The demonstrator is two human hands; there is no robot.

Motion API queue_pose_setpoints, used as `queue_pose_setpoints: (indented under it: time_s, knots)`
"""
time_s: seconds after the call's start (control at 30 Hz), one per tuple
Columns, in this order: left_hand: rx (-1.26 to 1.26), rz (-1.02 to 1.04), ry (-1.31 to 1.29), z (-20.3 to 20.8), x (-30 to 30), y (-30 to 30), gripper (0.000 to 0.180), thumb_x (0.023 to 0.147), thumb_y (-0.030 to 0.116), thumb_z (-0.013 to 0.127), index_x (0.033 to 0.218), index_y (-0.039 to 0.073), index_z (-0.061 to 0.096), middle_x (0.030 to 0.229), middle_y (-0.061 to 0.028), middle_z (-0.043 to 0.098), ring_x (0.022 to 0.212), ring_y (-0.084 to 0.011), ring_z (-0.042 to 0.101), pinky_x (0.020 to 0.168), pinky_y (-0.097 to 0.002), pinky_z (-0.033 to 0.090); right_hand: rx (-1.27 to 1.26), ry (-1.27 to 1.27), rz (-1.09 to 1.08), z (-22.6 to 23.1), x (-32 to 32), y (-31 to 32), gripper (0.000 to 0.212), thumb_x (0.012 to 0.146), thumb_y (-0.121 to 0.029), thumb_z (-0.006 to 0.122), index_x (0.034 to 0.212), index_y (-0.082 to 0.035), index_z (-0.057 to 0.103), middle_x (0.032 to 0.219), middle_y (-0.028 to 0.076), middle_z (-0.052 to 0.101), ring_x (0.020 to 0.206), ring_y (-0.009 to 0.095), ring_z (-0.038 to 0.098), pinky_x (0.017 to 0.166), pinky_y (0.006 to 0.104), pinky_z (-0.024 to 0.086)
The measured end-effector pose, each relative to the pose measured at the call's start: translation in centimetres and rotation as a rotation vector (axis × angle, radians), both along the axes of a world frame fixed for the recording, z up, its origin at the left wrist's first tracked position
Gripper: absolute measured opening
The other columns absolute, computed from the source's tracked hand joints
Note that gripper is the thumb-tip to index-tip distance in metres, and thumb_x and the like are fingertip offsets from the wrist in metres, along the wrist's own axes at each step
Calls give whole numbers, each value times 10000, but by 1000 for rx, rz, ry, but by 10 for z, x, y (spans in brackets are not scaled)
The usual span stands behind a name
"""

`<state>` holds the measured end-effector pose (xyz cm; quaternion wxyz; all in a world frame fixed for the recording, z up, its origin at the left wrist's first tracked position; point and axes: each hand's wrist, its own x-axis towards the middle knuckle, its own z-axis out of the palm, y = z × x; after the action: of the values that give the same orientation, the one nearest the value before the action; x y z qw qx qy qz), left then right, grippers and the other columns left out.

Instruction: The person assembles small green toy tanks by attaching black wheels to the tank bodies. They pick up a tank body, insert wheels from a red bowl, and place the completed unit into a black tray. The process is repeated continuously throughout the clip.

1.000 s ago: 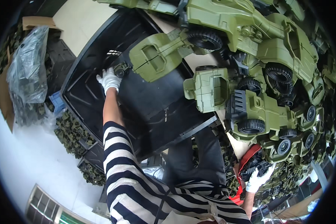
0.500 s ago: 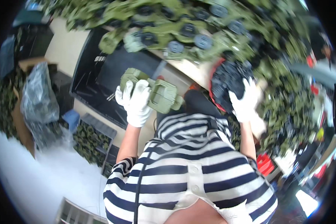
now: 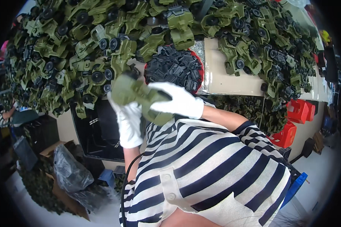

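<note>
An olive-green plastic toy truck body, smeared by motion, is held up in front of my striped shirt. My gloved left hand grips its left end from below, fingers partly hidden behind it. The gloved right hand closes round the right end, thumb and fingers against the green plastic. Whether a small part also sits in the right fingers cannot be made out. Just beyond the hands stands a red round basin filled with small black plastic parts.
Piled green toy trucks with black wheels cover the far table. A cardboard sheet lies right of the basin. Below left is a black crate, with a clear plastic bag beyond it. Red plastic stools or bins stand at the right.
My right hand has left the basin of black parts and come to the truck body. The left hand still holds the truck, now tilted. The view has swung to the right.
</note>
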<state>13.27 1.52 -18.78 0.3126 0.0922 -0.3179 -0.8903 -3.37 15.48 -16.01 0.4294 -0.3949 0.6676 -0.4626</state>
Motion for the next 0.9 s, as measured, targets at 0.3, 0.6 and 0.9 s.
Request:
queue_pose_setpoints:
  time_s: [0.3, 0.6, 0.9]
  knots:
    - [283, -52, -544, 26, -15, 28, 464, 939, 115, 610, 1374, 123, 447, 1201, -96, 611, 1015, -249, 647, 845, -390, 578, 305, 482, -383, -67, -90, 18, 461, 879, -449, 637, 1182, -102, 654, 1163, 159, 646, 1015, 331, 644, 904, 397, 504]
    - [-28, -229, -639, 9, -24, 9, 745, 812, 8, 717, 1468, 67, 367, 1327, -69, 549, 1166, -185, 564, 1004, -326, 463, 64, 125, -507, -86, -131, 37, 255, 919, -260, 645, 1092, -76, 682, 925, 62, 708, 862, 209, 681, 714, 317, 523]
    - [-267, -599, -602, 31, -72, -5, 1097, 688, -46, 811, 1554, 62, 145, 1355, -100, 517, 1086, -138, 578, 893, -251, 487, -125, -1344, -405, -29, -94, 31, 282, 963, -250, 614, 1198, -96, 588, 972, 37, 663, 632, 126, 616, 474, 252, 475]
